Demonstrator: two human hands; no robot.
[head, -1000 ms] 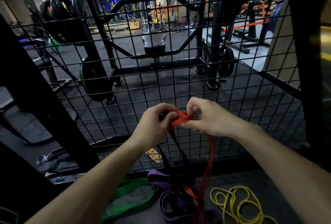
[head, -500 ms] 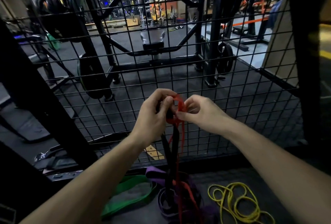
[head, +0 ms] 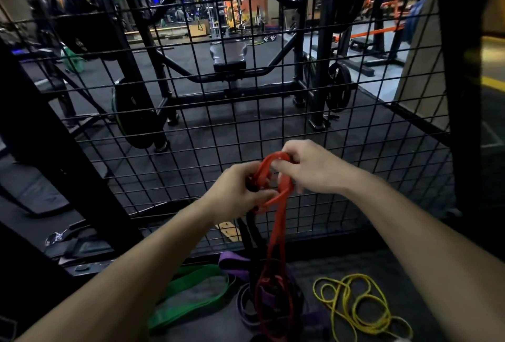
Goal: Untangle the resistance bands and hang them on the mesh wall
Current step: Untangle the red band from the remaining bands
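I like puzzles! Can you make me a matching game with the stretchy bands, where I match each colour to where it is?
Things:
1. red band
2. green band
3. yellow band
4. purple band

Places:
A. on the floor, far right of the pile
B. lifted up, held in both hands
C. flat on the floor, left of the pile
D. on the floor in the tangle under the hands

Pairs: 1-B, 2-C, 3-A, 4-D

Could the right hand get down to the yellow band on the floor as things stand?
Probably not yet: the right hand grips the red band, as does the left hand. Once it lets go, nothing lies over the yellow band, low on that side.
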